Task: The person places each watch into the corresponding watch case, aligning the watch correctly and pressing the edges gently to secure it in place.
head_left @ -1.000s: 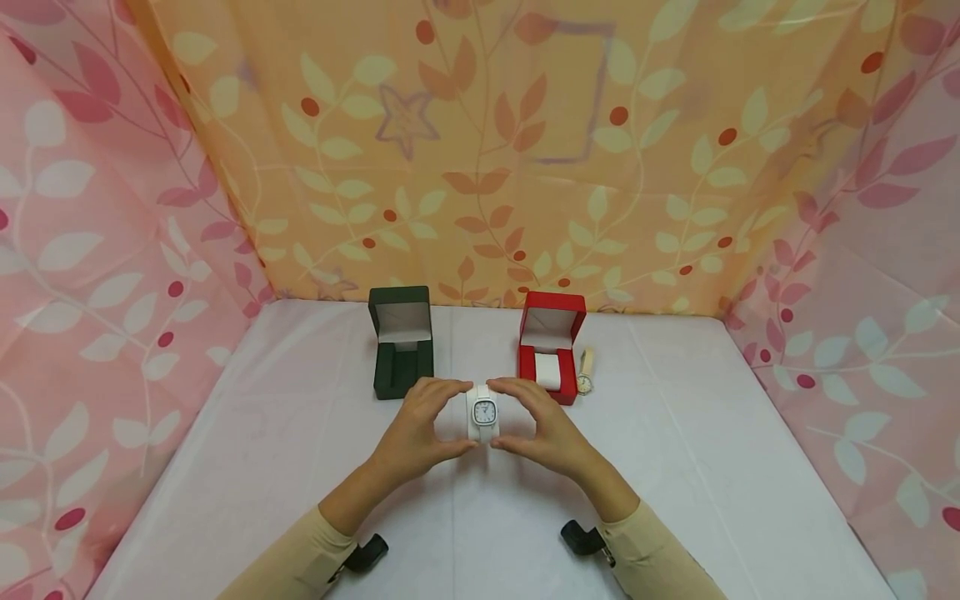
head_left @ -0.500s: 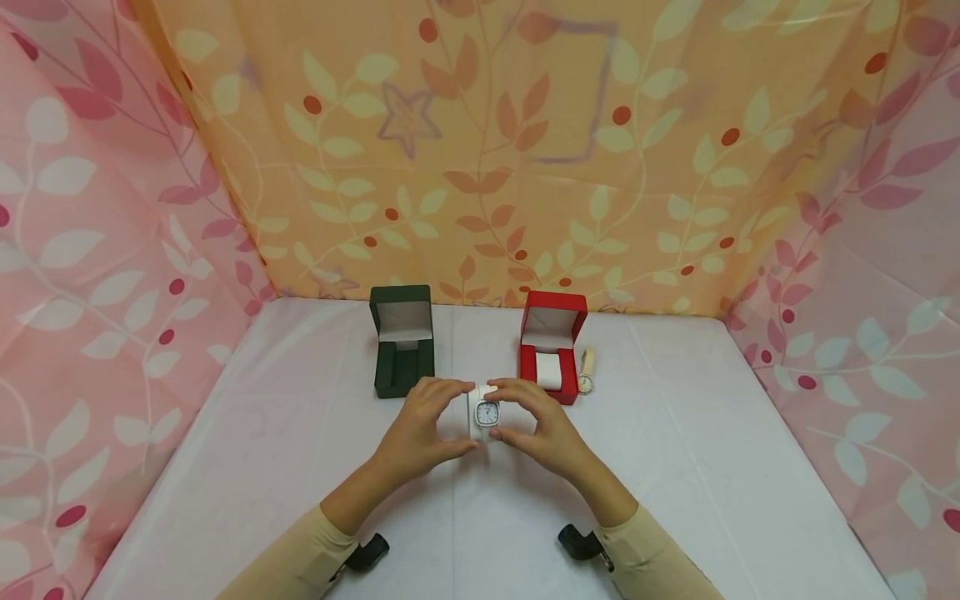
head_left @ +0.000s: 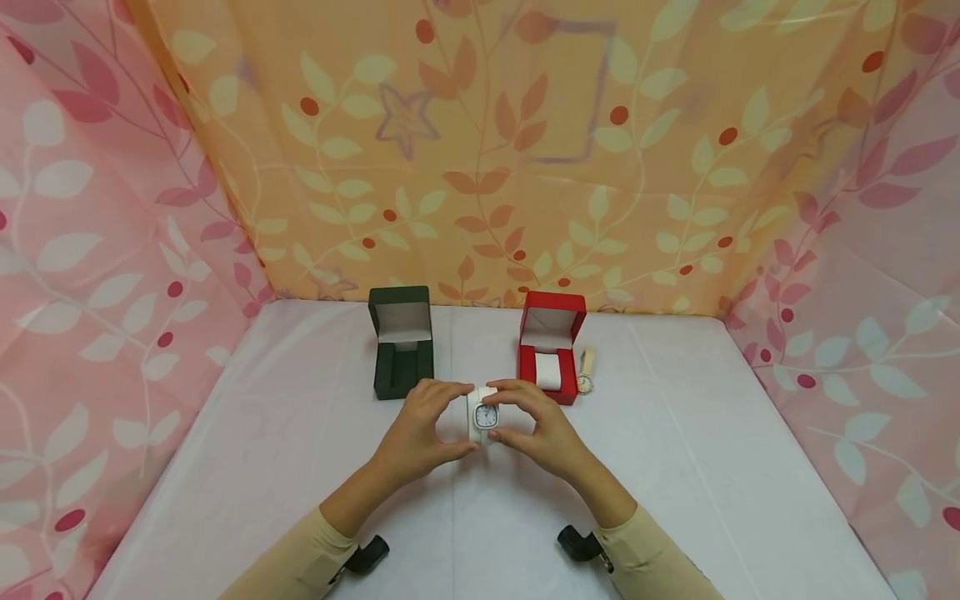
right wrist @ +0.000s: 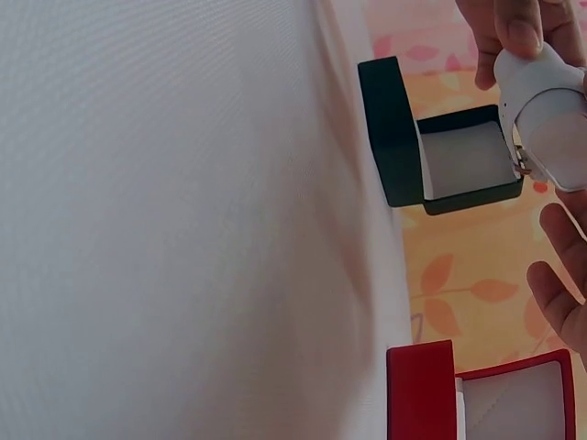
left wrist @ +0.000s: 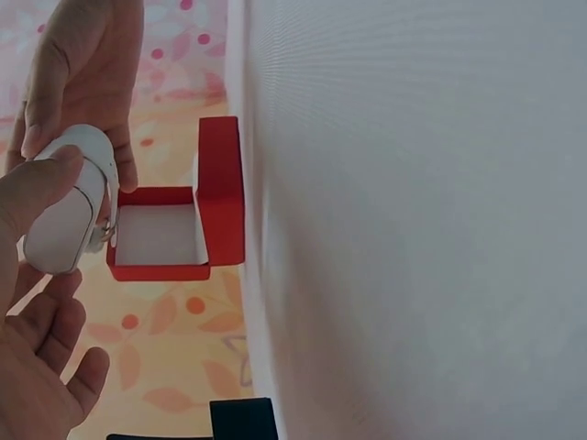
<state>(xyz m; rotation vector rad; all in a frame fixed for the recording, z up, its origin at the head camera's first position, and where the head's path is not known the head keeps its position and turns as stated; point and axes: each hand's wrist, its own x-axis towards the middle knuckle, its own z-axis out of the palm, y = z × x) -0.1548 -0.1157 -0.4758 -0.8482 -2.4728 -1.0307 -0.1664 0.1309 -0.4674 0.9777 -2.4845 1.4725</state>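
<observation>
A white wristwatch [head_left: 486, 416] with a square dial is strapped round a white watch cushion [head_left: 473, 417], held up between both hands. My left hand [head_left: 416, 427] pinches the cushion's left end, thumb below and fingers above. From the other side my right hand [head_left: 553, 427] grips the watch, its fingertips at the band above and below the dial. The left wrist view has the left thumb on the flat end of the cushion [left wrist: 57, 225]. A small metal buckle [right wrist: 521, 163] hangs at the strap's underside in the right wrist view.
Behind the left hand stands an opened green watch box [head_left: 403, 367]. An opened red watch box [head_left: 527, 367] with a white cushion inside is behind the right hand. Beside it lies a cream-strapped watch [head_left: 585, 373]. A white cloth [head_left: 675, 467] covers the table; patterned curtains surround it.
My right fingertips have shifted left from the cushion's end onto the watch. The watch sits slightly nearer the cushion's right end. My left hand stays in nearly the same place.
</observation>
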